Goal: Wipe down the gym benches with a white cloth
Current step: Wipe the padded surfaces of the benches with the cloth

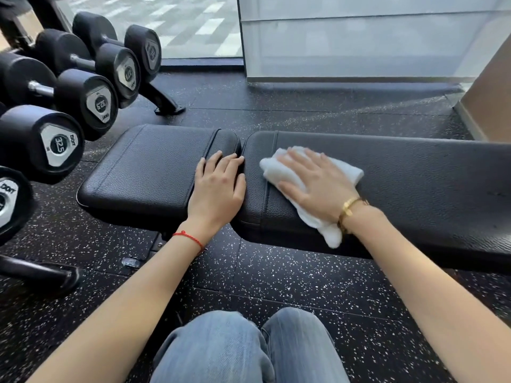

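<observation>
Black bench [414,172] bears white cloth [279,172] under flat right hand [318,183] fingers.

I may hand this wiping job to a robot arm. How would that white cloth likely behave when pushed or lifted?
The white cloth looks soft and floppy: one end droops over the bench edge. It would probably bunch when pushed unless held flat, as the right hand does now. It is likely light and not fragile.

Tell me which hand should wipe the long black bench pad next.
Right. The right hand already lies flat on the white cloth, pressing it onto the long black leather pad. The left hand rests bare on the shorter seat pad.
</observation>
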A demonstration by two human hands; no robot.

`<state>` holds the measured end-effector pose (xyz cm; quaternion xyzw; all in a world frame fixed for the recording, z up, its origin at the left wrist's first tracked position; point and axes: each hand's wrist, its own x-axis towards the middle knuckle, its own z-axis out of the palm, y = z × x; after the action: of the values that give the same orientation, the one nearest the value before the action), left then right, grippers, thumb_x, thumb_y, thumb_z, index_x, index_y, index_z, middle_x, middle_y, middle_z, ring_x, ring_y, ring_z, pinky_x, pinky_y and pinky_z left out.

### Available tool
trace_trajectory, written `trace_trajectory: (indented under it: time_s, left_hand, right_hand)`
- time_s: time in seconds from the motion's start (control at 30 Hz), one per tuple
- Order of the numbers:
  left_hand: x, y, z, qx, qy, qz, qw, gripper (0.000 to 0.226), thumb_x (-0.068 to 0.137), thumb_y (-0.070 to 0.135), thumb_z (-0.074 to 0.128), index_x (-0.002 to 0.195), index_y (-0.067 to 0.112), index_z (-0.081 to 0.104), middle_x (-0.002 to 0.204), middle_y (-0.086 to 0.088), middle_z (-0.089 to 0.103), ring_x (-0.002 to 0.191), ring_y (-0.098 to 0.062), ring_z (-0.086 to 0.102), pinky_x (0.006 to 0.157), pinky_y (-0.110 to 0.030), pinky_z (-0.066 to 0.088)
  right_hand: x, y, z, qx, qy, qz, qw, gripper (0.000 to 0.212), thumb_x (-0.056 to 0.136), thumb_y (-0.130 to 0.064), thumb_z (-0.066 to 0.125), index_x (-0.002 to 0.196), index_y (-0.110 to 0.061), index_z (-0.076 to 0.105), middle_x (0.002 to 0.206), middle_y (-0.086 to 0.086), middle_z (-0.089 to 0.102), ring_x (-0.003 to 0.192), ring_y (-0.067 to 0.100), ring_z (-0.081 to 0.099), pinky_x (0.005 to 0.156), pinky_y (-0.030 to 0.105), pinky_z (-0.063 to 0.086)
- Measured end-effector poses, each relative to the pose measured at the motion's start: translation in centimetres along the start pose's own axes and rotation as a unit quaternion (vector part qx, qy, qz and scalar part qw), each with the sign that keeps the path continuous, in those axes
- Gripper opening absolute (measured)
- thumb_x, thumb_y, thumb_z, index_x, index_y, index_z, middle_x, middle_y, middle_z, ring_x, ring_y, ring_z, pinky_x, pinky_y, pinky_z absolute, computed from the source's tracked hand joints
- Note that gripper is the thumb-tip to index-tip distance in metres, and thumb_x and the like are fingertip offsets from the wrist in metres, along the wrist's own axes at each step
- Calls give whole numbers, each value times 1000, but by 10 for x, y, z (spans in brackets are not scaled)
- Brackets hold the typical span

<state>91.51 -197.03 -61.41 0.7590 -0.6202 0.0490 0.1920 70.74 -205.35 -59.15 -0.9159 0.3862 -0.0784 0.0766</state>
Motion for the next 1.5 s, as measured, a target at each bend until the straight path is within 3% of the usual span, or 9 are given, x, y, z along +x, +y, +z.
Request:
trace_trajectory:
  time_s: [0.1, 0.3, 0.43, 0.57, 0.8, 0.93, 1.13, 1.3, 1.5]
  left_hand:
    - [0, -2, 0, -1, -2, 5, 1000, 42, 99, 32, 42, 139, 21, 49, 147, 5, 48, 144, -21, 30, 121, -47, 15]
    - [0, 2, 1, -2, 0, -3, 1000, 42, 98, 31, 41, 138, 20, 49, 146, 4, 48, 144, -22, 30, 121, -48, 15]
    - [0, 2, 0, 5, 4, -1, 1000, 47, 95, 35, 35, 137, 20, 51, 145, 4, 50, 142, -22, 32, 121, -48, 16]
    - [0, 0, 0, -7, 9, 1, 1000, 45, 96, 34, 39, 136, 20, 52, 144, 3, 52, 142, -22, 33, 120, -47, 18]
    - [-6, 9, -8, -72, 42, 6, 996, 34, 96, 22, 50, 128, 19, 60, 139, 0, 55, 137, -19, 43, 120, -46, 22]
    - [-14, 41, -9, -109, 46, 41, 992, 34, 94, 21, 48, 124, 17, 63, 135, 0, 59, 133, -18, 47, 118, -45, 27]
    - [-13, 74, 7, -106, 16, 47, 993, 38, 94, 21, 47, 128, 12, 60, 139, -7, 55, 134, -22, 46, 116, -44, 31]
    - [-14, 79, 11, -89, 25, 40, 995, 37, 92, 20, 46, 126, 13, 59, 137, -6, 55, 131, -23, 46, 116, -44, 29]
    - [-14, 78, 10, -93, 23, 42, 995, 36, 92, 18, 46, 125, 12, 60, 134, -7, 56, 129, -23, 48, 114, -42, 31]
  right_hand:
    - [-38, 22, -5, 27, 15, -5, 999, 61, 97, -61, 24, 153, -35, 25, 161, -8, 25, 149, 15, 19, 121, 36, 7]
    - [26, 81, -20, -14, -24, 144, 989, 61, 101, -54, 26, 156, -29, 18, 164, -4, 15, 151, 24, 13, 122, 43, 7]
    - [57, 27, -8, -12, -16, 40, 999, 58, 102, -51, 27, 153, -25, 26, 161, 0, 25, 147, 25, 22, 121, 45, 15]
    - [-5, 3, 3, -6, -7, -52, 999, 61, 99, -59, 24, 154, -34, 21, 162, -9, 21, 150, 17, 17, 123, 41, 9]
    - [-117, 36, 17, -138, 155, -127, 970, 66, 96, -63, 44, 150, -26, 38, 155, 0, 40, 141, 28, 40, 115, 48, 32]
    - [-123, 17, 52, -252, 250, -79, 932, 60, 97, -59, 47, 148, -28, 42, 150, 3, 46, 132, 33, 51, 109, 50, 40]
    - [-158, 71, 54, -346, 292, -96, 887, 68, 94, -57, 55, 152, -28, 35, 154, 3, 40, 136, 31, 47, 110, 44, 40]
    - [-154, 63, 39, -291, 238, -31, 926, 62, 101, -61, 32, 152, -27, 33, 155, 4, 40, 137, 33, 45, 110, 45, 31]
    - [-132, 42, 28, -223, 167, -64, 958, 69, 95, -67, 40, 151, -26, 37, 154, 2, 41, 138, 30, 44, 112, 48, 36]
